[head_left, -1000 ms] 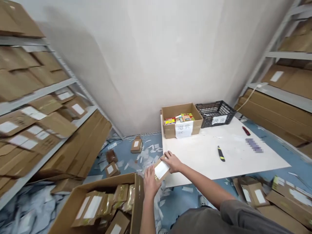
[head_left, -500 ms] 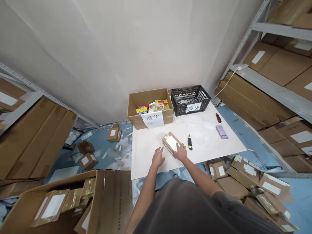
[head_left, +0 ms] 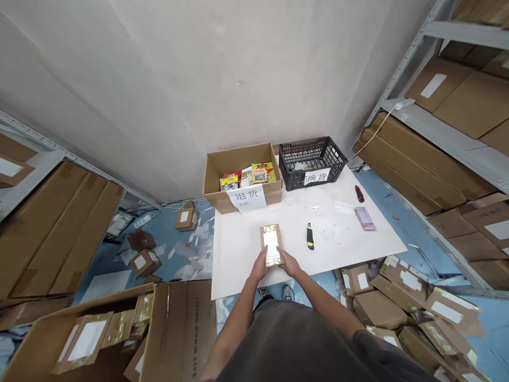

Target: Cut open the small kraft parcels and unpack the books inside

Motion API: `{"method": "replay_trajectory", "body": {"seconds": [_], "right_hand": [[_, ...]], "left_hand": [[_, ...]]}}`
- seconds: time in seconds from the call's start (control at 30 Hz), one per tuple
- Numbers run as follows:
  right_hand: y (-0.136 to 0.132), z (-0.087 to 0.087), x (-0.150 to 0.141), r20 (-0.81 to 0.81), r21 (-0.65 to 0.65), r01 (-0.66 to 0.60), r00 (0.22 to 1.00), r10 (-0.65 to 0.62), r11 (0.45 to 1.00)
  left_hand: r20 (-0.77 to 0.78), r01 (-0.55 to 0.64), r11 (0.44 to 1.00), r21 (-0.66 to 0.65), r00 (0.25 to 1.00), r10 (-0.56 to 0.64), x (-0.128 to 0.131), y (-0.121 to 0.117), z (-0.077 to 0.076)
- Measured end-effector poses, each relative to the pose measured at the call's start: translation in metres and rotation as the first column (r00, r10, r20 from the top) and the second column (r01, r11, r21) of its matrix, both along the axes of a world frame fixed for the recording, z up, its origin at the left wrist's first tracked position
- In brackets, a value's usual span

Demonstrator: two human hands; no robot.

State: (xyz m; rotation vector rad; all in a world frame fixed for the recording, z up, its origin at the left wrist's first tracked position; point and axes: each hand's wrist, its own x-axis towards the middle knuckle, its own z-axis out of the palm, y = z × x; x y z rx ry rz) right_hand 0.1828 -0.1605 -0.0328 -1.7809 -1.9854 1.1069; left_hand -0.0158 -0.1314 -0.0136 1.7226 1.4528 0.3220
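A small brown parcel (head_left: 271, 243) with a white label and shiny tape lies lengthwise on the white board (head_left: 342, 228). My left hand (head_left: 259, 267) grips its near left corner and my right hand (head_left: 287, 262) its near right corner, fingers curled against its sides. A black-and-yellow box cutter (head_left: 309, 236) lies just to the right of the parcel. At the far edge stand an open cardboard box (head_left: 238, 175) with colourful packets and a paper sign, and a black plastic crate (head_left: 310, 162) with a sign.
A red cutter (head_left: 359, 193) lies at the board's far right. A large open carton (head_left: 111, 329) of similar parcels stands near left. More parcels (head_left: 401, 297) lie scattered on the blue floor (head_left: 175, 254) on both sides. Shelves of cartons (head_left: 445, 138) flank the board.
The view swung from the carton at left to the board. The parcel was carried from beside the carton onto the board, turned lengthwise, and both hands now hold its near end.
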Motion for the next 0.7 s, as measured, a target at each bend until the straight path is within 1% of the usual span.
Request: {"method": "replay_trajectory", "body": {"seconds": [0.07, 0.1, 0.17, 0.2, 0.27, 0.33, 0.4, 0.47, 0.57, 0.63, 0.7], "right_hand": [[0.011, 0.012, 0.004, -0.025, 0.047, 0.006, 1.000, -0.005, 0.999], [0.019, 0.021, 0.006, -0.014, 0.077, 0.032, 0.999, -0.031, 0.996], [0.039, 0.040, 0.007, 0.030, 0.139, 0.113, 0.992, -0.119, 0.984], [0.050, 0.049, 0.005, 0.049, 0.159, 0.149, 0.986, -0.158, 0.976], [0.074, 0.065, -0.002, 0.080, 0.167, 0.181, 0.977, -0.197, 0.969], [0.093, 0.073, -0.012, 0.105, 0.146, 0.179, 0.975, -0.196, 0.973], [0.104, 0.076, -0.019, 0.124, 0.130, 0.169, 0.975, -0.185, 0.977], [0.103, 0.075, -0.019, 0.109, 0.136, 0.153, 0.980, -0.168, 0.979], [0.080, 0.065, -0.012, 0.029, 0.157, 0.100, 0.994, -0.106, 0.983], [0.059, 0.055, -0.008, -0.010, 0.131, 0.059, 0.998, -0.058, 0.990], [0.045, 0.045, -0.008, -0.046, 0.104, 0.077, 0.996, -0.072, 0.992]], "left_hand": [[0.107, -0.030, 0.999, -0.020, 0.994, 0.032, -0.009, 0.012, 0.008], [0.159, -0.064, 0.997, -0.035, 0.985, 0.069, -0.013, 0.020, 0.014], [0.240, -0.140, 0.989, -0.043, 0.960, 0.147, -0.016, 0.042, 0.027], [0.267, -0.158, 0.987, -0.030, 0.950, 0.161, -0.017, 0.055, 0.033], [0.273, -0.128, 0.992, 0.012, 0.954, 0.120, -0.016, 0.078, 0.042], [0.227, -0.049, 0.998, 0.026, 0.973, 0.042, -0.015, 0.095, 0.045], [0.203, 0.021, 1.000, 0.012, 0.979, -0.023, -0.017, 0.103, 0.043], [0.219, 0.050, 0.999, -0.002, 0.975, -0.048, -0.022, 0.101, 0.036], [0.247, 0.035, 0.999, -0.015, 0.969, -0.030, -0.034, 0.086, 0.023], [0.288, 0.047, 0.999, -0.022, 0.957, -0.039, -0.039, 0.075, 0.014], [0.376, 0.085, 0.996, -0.034, 0.924, -0.066, -0.040, 0.070, 0.009]]}}
